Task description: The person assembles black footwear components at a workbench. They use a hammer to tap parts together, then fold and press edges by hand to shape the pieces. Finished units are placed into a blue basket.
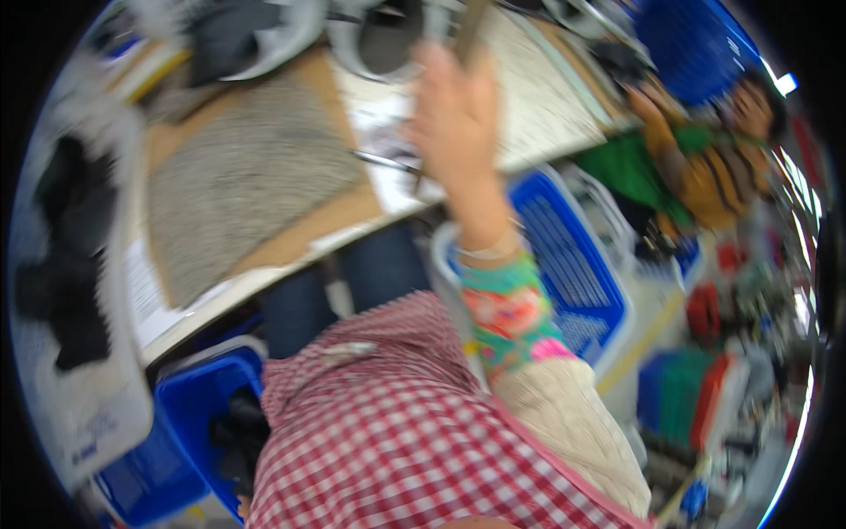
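Observation:
My right hand [458, 132], smeared by motion, is raised over the front edge of the white worktable [551, 106]. A thin dark pointed tool [386, 161] shows beside its palm; I cannot tell whether the hand holds it. Past the fingertips is a brown stick-like piece [471, 31], partly cut off by the frame. Left of the hand, a grey textured sheet [251, 172] lies on a brown board [330, 106]. At the lower left, a small patch of skin [242, 507] beside the checked apron may be my left hand; its fingers are hidden.
Black pieces fill a translucent bin [123, 353] at left. A blue basket [181, 414] below it also holds dark pieces. White-rimmed containers [304, 35] line the table's back. Right of my arm stands another blue basket [573, 273]. A co-worker [718, 181] sits at far right.

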Demonstrator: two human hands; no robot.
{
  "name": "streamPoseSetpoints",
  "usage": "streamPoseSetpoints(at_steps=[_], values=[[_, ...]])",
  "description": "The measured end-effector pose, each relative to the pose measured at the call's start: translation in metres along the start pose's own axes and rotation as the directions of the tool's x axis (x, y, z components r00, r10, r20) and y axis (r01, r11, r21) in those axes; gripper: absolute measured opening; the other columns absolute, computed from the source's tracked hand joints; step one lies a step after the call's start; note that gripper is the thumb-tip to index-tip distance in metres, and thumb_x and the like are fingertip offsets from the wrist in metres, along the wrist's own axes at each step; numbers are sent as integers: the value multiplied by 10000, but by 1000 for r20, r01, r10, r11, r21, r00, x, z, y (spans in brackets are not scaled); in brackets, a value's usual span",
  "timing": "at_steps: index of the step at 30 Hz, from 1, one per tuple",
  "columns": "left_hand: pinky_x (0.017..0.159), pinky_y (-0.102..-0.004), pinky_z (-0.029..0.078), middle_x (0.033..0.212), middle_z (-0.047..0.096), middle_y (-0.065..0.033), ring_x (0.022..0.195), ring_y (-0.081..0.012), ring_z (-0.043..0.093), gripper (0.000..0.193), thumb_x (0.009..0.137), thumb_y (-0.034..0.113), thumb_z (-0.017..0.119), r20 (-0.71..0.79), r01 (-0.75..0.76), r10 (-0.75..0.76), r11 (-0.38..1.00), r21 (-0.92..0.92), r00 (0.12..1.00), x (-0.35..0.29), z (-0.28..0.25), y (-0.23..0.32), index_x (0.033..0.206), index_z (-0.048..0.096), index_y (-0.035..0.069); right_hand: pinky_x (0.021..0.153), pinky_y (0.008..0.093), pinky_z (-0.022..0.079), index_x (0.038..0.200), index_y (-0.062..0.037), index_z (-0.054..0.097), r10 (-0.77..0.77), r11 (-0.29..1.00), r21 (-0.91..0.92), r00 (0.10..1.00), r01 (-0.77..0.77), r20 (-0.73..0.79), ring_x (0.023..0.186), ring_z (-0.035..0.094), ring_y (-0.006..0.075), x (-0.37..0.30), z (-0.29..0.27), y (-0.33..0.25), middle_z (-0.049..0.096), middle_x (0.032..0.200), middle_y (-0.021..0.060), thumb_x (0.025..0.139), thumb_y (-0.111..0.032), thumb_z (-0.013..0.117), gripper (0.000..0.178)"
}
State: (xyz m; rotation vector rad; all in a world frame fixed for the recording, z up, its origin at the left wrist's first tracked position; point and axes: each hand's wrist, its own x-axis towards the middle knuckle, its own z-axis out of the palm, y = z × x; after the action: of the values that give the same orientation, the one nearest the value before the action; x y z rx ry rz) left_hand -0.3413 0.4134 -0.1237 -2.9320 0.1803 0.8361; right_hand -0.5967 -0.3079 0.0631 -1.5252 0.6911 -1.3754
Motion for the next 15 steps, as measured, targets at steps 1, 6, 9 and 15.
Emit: streamPoseSetpoints(at_steps=[1,6,9,15], values=[[1082,-481,468,1308,645,-284,1251,-440,597,469,958,288,685,57,14,-12,999,-38,998,6,-2,8,1302,645,-27,447,194,315,1148,-78,569,-28,993,113,1000,27,7,527,402,31,-4,-1,-4,451,698,-89,1078,-235,563,171],[867,-467,569,1065,738,-224,981,-424,702,310,917,177,700,-479,-660,514,722,-207,712,58,-70,142,1186,726,25,655,482,496,1167,-8,621,159,820,-555,875,141,457,774,651,469,-33,46,14,662,856,280,1024,-266,633,295],[837,-457,563,1051,740,-171,975,-390,698,214,950,182,665,-746,-726,452,685,-60,488,80,-155,238,1124,749,91,728,458,555,1131,-45,684,238,780,-594,786,196,571,863,714,418,-49,82,40,730,897,211,908,-246,760,309],[898,-394,563,1078,748,-154,995,-302,728,209,965,99,646,-892,-857,248,457,-236,378,165,-319,347,1147,739,55,712,442,563,1121,-123,716,82,661,-583,727,472,681,851,724,347,-50,108,87,748,936,138,841,-257,809,324]])
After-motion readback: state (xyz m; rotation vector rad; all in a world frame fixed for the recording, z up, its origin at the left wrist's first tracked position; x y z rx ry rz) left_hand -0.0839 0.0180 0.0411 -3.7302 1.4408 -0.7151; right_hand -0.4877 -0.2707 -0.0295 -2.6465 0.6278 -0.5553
